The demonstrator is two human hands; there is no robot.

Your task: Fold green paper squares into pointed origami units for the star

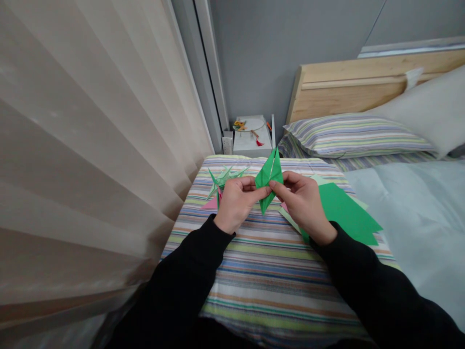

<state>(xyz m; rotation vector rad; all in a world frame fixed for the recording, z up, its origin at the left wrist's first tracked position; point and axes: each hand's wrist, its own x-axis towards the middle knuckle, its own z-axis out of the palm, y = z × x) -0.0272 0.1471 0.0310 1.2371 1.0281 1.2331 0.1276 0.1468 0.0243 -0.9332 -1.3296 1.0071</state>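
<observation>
Between my hands is a green origami piece [269,170], folded into a long diamond with a split at its upper point. My left hand [238,198] pinches its left side, thumb across the front. From the right, my right hand [303,201] grips the other side, its thumb tip close to the left one. The piece is held up above a striped cloth [261,261]. Left of my left hand lie folded green paper shapes [221,178] and a pink paper point [209,204], partly hidden by that hand. Green paper sheets [341,211] lie beyond my right wrist.
A pale curtain [109,121] hangs along the left. Behind the striped surface stands a white bedside table [250,140] with small items on it. To the right is a bed with a light blue cover [417,203], a striped pillow [359,135] and a wooden headboard [337,97].
</observation>
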